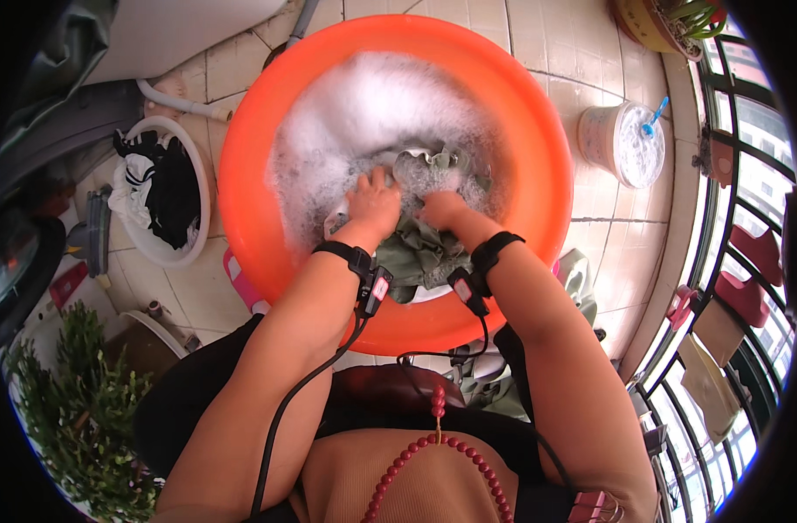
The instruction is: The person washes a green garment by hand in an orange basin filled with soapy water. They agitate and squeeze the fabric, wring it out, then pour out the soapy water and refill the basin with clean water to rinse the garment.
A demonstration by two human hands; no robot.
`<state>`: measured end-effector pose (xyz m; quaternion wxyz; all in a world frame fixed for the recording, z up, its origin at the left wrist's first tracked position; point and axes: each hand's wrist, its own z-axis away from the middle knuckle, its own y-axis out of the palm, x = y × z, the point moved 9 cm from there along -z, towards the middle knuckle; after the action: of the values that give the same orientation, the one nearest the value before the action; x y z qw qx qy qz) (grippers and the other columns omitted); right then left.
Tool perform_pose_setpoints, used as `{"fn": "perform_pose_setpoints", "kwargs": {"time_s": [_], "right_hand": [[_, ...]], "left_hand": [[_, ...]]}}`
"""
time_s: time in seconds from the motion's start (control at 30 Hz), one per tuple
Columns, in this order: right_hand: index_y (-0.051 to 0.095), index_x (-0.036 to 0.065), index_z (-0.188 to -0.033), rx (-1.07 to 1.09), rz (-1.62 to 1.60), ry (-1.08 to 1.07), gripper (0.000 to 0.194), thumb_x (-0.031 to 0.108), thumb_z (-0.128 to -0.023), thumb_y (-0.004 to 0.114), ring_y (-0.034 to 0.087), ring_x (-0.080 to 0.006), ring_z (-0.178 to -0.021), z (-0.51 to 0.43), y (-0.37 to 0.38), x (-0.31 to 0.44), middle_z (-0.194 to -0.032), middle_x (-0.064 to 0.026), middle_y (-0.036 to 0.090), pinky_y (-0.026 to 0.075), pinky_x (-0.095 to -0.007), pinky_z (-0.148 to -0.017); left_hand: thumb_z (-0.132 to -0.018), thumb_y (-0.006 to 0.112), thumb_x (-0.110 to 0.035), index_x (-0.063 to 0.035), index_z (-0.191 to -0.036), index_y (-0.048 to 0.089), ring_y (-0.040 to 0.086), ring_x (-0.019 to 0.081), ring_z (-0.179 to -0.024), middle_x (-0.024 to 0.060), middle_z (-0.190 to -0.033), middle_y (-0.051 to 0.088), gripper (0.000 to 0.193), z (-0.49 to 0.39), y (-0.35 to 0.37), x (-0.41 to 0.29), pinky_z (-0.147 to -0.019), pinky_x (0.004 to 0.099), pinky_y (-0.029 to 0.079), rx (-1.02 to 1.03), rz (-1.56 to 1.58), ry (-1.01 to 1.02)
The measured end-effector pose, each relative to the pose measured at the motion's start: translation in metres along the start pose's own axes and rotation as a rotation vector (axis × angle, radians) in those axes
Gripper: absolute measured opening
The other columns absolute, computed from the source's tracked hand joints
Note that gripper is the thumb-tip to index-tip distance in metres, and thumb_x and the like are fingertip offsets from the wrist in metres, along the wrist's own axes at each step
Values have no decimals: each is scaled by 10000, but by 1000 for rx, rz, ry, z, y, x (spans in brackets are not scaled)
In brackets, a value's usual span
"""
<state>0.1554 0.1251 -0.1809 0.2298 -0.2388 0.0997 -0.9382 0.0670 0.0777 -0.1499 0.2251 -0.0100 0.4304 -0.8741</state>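
A large orange plastic basin (536,163) full of foamy suds (372,98) stands on the tiled floor before me. Bunched grey-green cloth (415,252) lies wet in its lower middle, partly under the foam. My left hand (375,201) rests with fingers spread at the cloth's left edge, on the suds; its fingertips point up the picture. Just right of it, my right hand (443,208) is curled down into the cloth, fingers largely hidden by foam and fabric. Both wrists carry black straps with small cabled devices.
At left, a white basin (205,209) holds black and white clothes (173,196). A bucket (601,140) with suds and a blue-handled tool (653,118) stands right. More green cloth (576,281) lies beside the orange basin. A leafy plant (78,405) is lower left, a potted plant (666,33) upper right.
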Motion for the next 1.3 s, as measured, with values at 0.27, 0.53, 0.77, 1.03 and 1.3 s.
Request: {"fn": "perform_pose_setpoints", "kwargs": {"time_s": [0.27,0.53,0.77,1.03,1.3], "right_hand": [[587,-33,-1096,-445,-402,120,594,507,-851,547,629,-296,-907,15,-112,-67,-970,-193,648,503,-359,-816],[519,75,-1222,-259,-426,-338,650,543,-782,618,502,-335,-1146,7,-43,51,-1220,-185,539,385,-375,-975],[435,14,-1132,-476,-170,-695,876,444,-485,839,501,-379,-1010,165,-29,36,-1046,-161,474,411,-444,-860],[485,102,-1032,-360,401,-453,689,319,-479,834,474,-292,-1021,150,12,20,-1048,-110,464,382,-438,-863],[425,120,-1030,-427,35,-114,264,142,-796,544,596,-398,-904,40,-37,1,-997,-198,540,479,-463,-762]], "left_hand": [[-759,551,-671,36,-1187,537,562,336,-1085,296,-1155,553,826,56,-9,125,-887,412,443,283,487,-508],[-827,555,-585,-44,-1328,396,529,252,-1105,153,-1288,469,755,74,33,77,-904,373,458,114,1982,-579],[-519,790,-573,-124,-1068,535,373,410,-1088,188,-1186,396,754,129,-70,-27,-882,542,356,-420,430,114],[-796,596,-386,-131,-1200,530,282,446,-1175,177,-1235,409,482,99,17,-76,-839,578,385,162,-66,235],[-823,516,-153,-73,-1346,360,464,374,-1170,226,-1147,563,552,-1,15,-10,-1043,493,283,36,272,174]]}}
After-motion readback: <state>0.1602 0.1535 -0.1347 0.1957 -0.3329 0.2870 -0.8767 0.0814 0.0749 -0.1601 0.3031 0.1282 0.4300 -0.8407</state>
